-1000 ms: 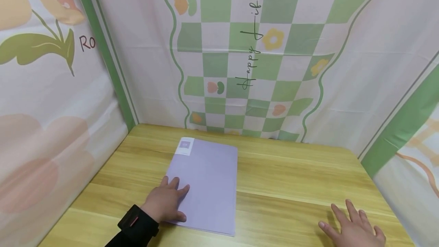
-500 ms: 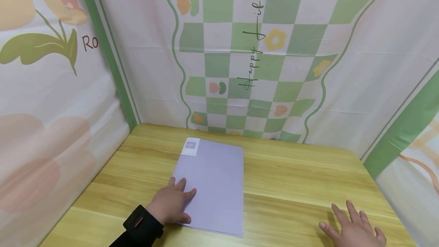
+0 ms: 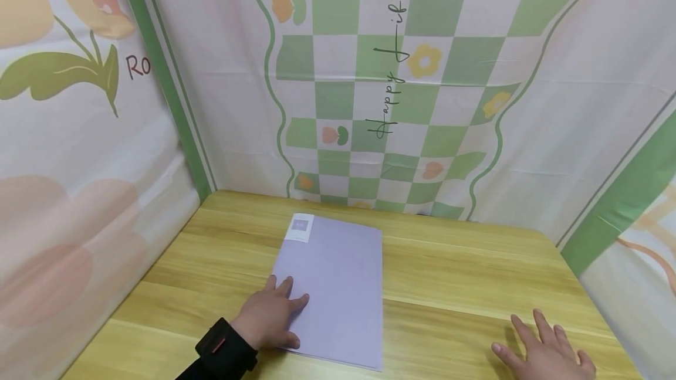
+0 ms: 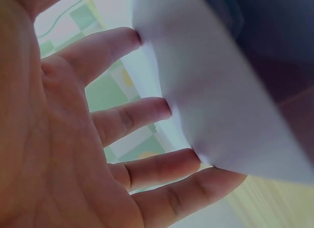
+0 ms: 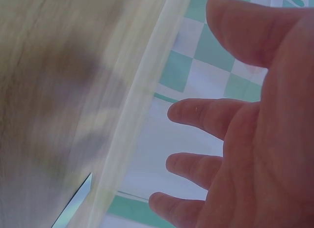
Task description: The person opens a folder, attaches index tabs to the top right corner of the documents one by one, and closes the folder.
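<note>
A light purple folder (image 3: pixel 338 286) lies flat on the wooden table, a white label (image 3: pixel 299 228) at its far left corner. My left hand (image 3: pixel 268 316) rests on the folder's left side near the front, its fingers spread. In the left wrist view the fingertips of that hand (image 4: pixel 98 129) press against the pale folder surface (image 4: pixel 211 105). Well to the right, my right hand (image 3: pixel 551 350) is held by the front of the table with its fingers apart. The right wrist view has nothing in the palm of this hand (image 5: pixel 250 139).
The wooden table (image 3: pixel 449 274) extends past the folder on both sides. Patterned cloth walls (image 3: pixel 369 87) rise behind it and at the left and right. A black band (image 3: pixel 224 348) is on my left wrist.
The folder has slid to the right across the table, slightly towards me at the end, with my left hand moving along on it. My right hand has stayed nearly still.
</note>
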`<state>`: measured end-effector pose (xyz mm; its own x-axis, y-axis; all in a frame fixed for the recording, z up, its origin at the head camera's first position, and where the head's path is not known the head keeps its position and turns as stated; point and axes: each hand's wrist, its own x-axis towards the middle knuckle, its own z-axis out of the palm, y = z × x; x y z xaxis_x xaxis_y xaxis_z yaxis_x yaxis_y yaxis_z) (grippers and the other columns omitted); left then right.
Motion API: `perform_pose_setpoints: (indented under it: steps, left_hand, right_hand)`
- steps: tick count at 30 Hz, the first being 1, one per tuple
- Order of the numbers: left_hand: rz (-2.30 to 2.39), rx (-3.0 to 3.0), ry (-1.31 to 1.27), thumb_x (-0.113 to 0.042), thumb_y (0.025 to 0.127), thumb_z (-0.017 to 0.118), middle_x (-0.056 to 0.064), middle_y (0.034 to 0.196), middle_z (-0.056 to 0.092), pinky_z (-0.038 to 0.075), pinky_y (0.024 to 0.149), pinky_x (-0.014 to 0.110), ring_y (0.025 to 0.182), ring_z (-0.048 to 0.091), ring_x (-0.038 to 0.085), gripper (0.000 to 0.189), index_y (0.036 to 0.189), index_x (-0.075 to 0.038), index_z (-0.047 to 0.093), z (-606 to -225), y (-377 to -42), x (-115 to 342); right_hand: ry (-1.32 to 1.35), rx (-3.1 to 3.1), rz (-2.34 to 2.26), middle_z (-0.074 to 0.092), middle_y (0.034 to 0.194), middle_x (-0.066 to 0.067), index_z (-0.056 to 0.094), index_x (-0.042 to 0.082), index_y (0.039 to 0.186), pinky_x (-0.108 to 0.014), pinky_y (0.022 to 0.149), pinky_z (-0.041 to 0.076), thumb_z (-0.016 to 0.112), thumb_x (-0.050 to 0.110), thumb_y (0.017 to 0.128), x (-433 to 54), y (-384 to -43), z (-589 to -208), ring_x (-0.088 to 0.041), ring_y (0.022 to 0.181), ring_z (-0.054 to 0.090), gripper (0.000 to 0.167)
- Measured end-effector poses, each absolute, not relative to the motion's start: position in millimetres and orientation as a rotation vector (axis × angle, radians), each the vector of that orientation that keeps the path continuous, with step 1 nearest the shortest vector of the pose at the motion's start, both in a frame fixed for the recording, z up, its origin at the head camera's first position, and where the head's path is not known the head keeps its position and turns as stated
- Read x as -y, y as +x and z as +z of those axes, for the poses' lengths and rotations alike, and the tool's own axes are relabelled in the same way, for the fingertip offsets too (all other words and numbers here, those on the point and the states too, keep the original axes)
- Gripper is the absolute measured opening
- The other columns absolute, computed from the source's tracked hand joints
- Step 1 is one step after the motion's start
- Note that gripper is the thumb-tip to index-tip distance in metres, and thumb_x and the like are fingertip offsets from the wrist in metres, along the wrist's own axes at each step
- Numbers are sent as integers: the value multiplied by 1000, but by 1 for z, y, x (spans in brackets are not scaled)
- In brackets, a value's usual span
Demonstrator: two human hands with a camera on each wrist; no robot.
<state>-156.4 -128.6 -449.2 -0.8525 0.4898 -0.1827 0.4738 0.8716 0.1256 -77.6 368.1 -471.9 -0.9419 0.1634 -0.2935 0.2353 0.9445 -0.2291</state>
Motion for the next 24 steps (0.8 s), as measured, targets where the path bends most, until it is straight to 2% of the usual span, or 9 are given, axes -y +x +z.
perform_pose_setpoints:
  steps: [14, 24]
  left_hand:
    - [70, -2829, 775, -56, 69, 84, 23, 145, 47, 46, 92, 60, 130, 38, 54, 77, 137, -26, 63, -448, -151, 117]
    - [34, -2831, 794, -57, 69, 84, 22, 144, 48, 47, 92, 57, 129, 41, 50, 77, 137, -27, 64, -449, -148, 112]
  right_hand:
    - [268, -2847, -403, 5, 152, -40, 32, -3, 149, -82, 89, 0, 43, 81, 86, -373, -74, -474, -70, 127, 2, 106]
    - [265, -2847, -394, 7, 149, -41, 33, -4, 148, -82, 89, 1, 42, 81, 87, -373, -69, -468, -71, 126, 3, 105]
